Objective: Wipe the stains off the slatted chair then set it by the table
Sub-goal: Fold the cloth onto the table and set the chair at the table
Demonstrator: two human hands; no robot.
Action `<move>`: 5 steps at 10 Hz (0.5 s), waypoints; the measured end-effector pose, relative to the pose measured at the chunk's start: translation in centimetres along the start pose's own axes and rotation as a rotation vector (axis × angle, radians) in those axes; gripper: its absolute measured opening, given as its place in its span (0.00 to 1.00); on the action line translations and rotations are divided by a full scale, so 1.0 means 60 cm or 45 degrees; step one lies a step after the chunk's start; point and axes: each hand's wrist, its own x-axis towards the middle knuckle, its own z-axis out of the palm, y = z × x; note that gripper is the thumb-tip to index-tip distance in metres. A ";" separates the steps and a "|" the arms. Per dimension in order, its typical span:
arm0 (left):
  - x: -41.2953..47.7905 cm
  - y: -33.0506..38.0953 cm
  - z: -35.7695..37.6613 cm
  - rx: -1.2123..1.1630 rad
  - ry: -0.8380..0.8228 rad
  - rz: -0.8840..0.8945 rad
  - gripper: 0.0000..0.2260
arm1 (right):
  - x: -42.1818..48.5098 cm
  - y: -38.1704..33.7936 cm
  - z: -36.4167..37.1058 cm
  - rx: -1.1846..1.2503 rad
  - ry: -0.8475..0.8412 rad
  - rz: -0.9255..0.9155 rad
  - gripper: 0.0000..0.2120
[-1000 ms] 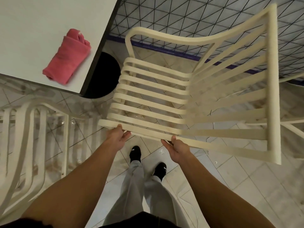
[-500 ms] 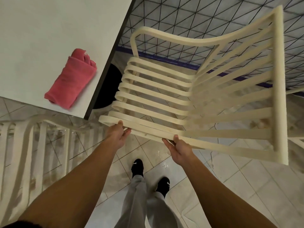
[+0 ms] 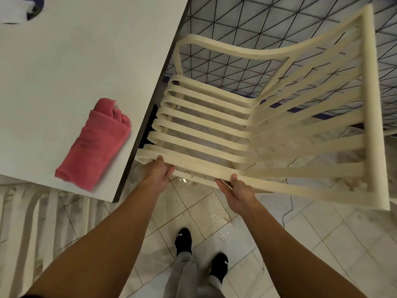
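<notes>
Two grips: our left hand (image 3: 158, 175) and right hand (image 3: 238, 196) curl round the slatted chair's (image 3: 214, 130) near rail, spread apart for steering; chair just beside the table's (image 3: 86, 61) edge; cloth (image 3: 96, 145) parked on the table, wiping probably done.

head view; looks steeply down; close above hands (image 3: 193, 181); floor (image 3: 322, 244)

White table (image 3: 64, 61) w/ dark edge, rolled pink towel (image 3: 94, 145) near its rt edge, blurred white-purple obj (image 3: 19, 7) at far corner (can't tell what), pale tiled floor (image 3: 322, 244) w/ wet patches (image 3: 221, 220), black shoes (image 3: 183, 239) standing on it
</notes>
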 end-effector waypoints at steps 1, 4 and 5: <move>0.011 0.019 0.020 -0.012 0.005 0.000 0.09 | 0.010 -0.022 0.022 -0.010 -0.011 -0.006 0.16; 0.043 0.060 0.070 0.011 -0.066 0.074 0.19 | 0.046 -0.084 0.079 -0.098 -0.007 -0.051 0.18; 0.040 0.071 0.084 -0.037 -0.051 0.087 0.19 | 0.059 -0.096 0.090 -0.111 0.000 -0.072 0.15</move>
